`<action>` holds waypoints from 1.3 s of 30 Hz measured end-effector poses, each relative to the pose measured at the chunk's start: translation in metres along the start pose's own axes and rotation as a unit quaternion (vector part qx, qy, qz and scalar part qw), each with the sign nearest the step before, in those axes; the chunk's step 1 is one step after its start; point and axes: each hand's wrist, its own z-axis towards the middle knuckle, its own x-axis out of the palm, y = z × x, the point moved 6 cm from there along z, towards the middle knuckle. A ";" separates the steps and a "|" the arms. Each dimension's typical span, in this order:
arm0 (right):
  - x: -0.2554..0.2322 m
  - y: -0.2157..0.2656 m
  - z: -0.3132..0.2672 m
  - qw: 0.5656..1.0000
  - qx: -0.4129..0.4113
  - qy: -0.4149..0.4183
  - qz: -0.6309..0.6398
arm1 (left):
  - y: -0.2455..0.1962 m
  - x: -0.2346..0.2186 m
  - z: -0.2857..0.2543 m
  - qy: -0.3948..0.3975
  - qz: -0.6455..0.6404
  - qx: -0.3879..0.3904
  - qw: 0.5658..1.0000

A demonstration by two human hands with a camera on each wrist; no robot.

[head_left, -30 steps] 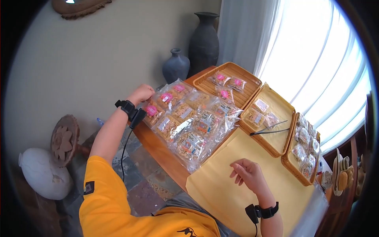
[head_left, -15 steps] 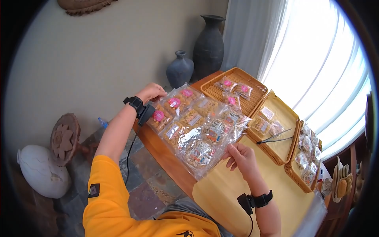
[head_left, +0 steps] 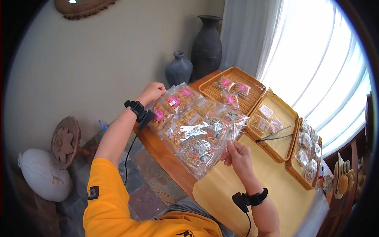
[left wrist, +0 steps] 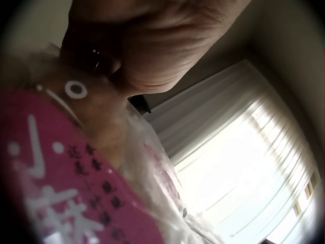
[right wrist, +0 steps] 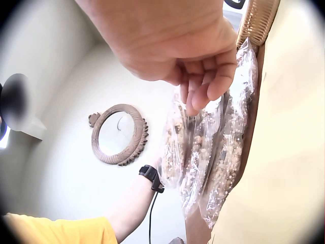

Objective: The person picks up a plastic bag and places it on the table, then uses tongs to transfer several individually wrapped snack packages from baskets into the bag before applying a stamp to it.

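Note:
Clear packets of snacks [head_left: 191, 126] lie in rows at the table's left side, several with pink labels and the nearer ones with grainy contents. My left hand [head_left: 153, 93] grips the plastic at their far left corner; a pink label [left wrist: 66, 178] fills the lower left of the left wrist view, below that hand [left wrist: 157, 46]. With thumb and curled fingers, my right hand [head_left: 239, 158] pinches the plastic at the right edge. The right wrist view has this hand [right wrist: 193, 61] over the packets [right wrist: 203, 157], seen edge-on; its exact fingertip contact is partly hidden.
Wicker trays [head_left: 252, 83] with small packets stand at the back and right, black tongs [head_left: 274, 135] across the middle one. Yellow paper [head_left: 252, 189] covers the near table. Two dark vases [head_left: 206, 47] stand behind; a white jar [head_left: 46, 175] lies at floor level, left.
My right hand has moved from above the yellow paper up to the packets' right edge and taken hold of the plastic. My left hand stays at the far left corner.

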 end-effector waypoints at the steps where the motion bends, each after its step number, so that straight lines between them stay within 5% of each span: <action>1: 0.001 0.001 0.000 1.000 -0.002 -0.002 0.002 | -0.006 -0.003 -0.002 -0.019 0.015 0.019 1.000; 10: -0.024 0.027 -0.018 0.995 -0.072 -0.066 -0.011 | -0.070 -0.016 -0.036 -0.065 0.014 0.104 0.992; 12: -0.035 0.033 -0.032 0.995 -0.073 -0.068 0.028 | -0.092 -0.015 -0.046 -0.085 0.050 0.200 0.975; 20: -0.113 0.042 -0.146 0.989 -0.054 -0.134 0.024 | -0.185 0.050 -0.103 0.045 -0.067 0.212 0.974; 29: -0.240 -0.008 -0.282 0.956 0.043 -0.286 -0.037 | -0.244 0.217 -0.204 0.238 -0.313 0.148 0.907; 33: -0.288 -0.059 -0.318 0.947 0.113 -0.293 -0.069 | -0.224 0.296 -0.243 0.384 -0.301 0.070 0.870; 36: -0.304 -0.088 -0.333 0.910 0.184 -0.370 -0.039 | -0.203 0.325 -0.258 0.457 -0.228 -0.034 0.859; 39: -0.303 -0.100 -0.334 0.892 0.223 -0.383 -0.084 | -0.207 0.321 -0.258 0.492 -0.164 -0.033 0.854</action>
